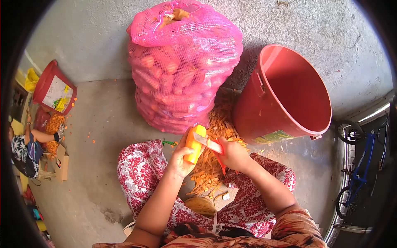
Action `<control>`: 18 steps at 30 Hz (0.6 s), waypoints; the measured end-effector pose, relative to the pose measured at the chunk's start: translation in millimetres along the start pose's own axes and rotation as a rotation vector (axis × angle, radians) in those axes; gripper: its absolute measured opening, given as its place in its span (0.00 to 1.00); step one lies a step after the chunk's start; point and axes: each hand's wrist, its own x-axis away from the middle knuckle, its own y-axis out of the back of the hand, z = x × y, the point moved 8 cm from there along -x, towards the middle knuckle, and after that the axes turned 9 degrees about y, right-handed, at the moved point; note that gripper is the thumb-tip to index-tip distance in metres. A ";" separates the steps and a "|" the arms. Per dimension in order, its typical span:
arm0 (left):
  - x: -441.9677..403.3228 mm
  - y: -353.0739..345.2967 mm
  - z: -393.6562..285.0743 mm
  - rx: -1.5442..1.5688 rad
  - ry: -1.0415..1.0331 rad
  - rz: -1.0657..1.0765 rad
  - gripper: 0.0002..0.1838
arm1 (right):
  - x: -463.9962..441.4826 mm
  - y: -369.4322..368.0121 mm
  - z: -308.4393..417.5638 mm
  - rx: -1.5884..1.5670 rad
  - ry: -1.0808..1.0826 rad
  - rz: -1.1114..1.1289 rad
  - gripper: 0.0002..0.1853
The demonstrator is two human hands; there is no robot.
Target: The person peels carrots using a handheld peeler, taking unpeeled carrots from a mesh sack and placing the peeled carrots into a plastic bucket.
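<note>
My left hand (180,159) is closed round a thick, peeled orange carrot (194,144), held upright. In my right hand (233,154) is the red handle of a knife or peeler (209,143), its pale blade against the carrot's upper right side. Orange peelings (205,175) lie in a heap on the floor below and beyond both hands. Just past them stands a pink mesh sack (182,70) full of carrots. To its right a large red bucket (281,95) leans, its inside dark red with no contents visible.
At the far left, a co-worker (27,149) sits near another red bucket (55,89), a pile of orange pieces (53,132) and a cardboard box (62,163). A blue bicycle (359,173) is at the right. A grey wall (99,41) rises behind the sack.
</note>
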 end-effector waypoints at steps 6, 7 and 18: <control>0.7 -2.5 -1.9 -0.001 -0.007 0.017 0.37 | 0.3 -11.8 -7.3 0.038 0.060 0.008 0.12; 0.7 -2.4 -2.8 -0.014 -0.014 0.020 0.37 | -0.1 -12.4 -8.3 0.042 0.063 0.008 0.12; 2.5 -0.4 -1.2 -0.043 -0.021 -0.037 0.37 | -5.7 0.6 -23.4 0.210 -0.102 -0.064 0.12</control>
